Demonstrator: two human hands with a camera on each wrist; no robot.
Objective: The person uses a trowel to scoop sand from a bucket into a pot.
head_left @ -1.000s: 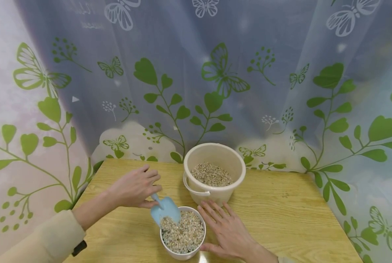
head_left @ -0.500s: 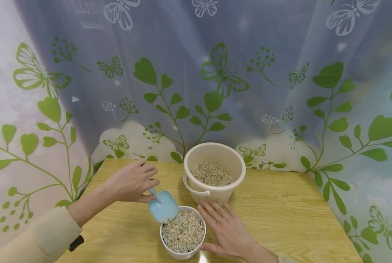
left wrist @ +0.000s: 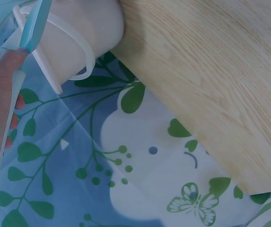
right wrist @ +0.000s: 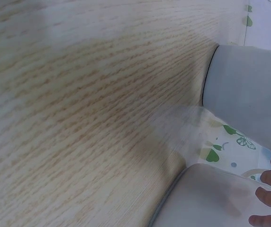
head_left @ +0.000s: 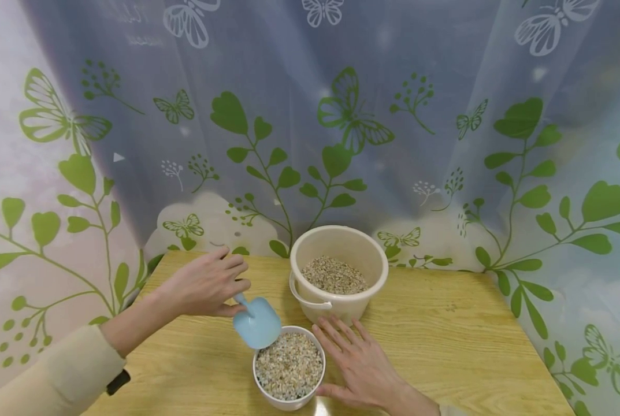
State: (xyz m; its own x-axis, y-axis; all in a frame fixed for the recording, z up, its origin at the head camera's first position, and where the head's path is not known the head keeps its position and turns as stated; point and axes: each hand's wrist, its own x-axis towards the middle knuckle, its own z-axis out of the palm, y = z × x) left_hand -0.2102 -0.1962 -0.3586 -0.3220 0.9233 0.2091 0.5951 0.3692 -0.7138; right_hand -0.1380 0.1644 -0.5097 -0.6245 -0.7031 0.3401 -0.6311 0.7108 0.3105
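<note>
My left hand [head_left: 205, 286] grips a light blue scoop [head_left: 257, 323] by its handle, and the blade tip overlaps the rim of a white bowl [head_left: 289, 404]. Pale mixed gravel [head_left: 291, 367] fills that bowl close to the brim. The scoop's visible face carries no gravel. In the left wrist view the scoop [left wrist: 37, 23] rises past my thumb. My right hand [head_left: 359, 367] lies with straight, spread fingers along the bowl's right side, below the bucket. At the edge of the right wrist view, its fingers [right wrist: 268, 196] show in part.
Behind the bowl stands a cream bucket [head_left: 377, 277] with gravel [head_left: 336, 276] in its lower part and its handle [head_left: 310, 303] hanging down in front. Both stand on a wooden table [head_left: 445, 341]. A printed curtain [head_left: 289, 58] surrounds the table's back and sides.
The gravel on the scoop has slid off into the bowl. My left hand has lifted the scoop slightly back and left, away from the bowl's middle. The right hand stays put.
</note>
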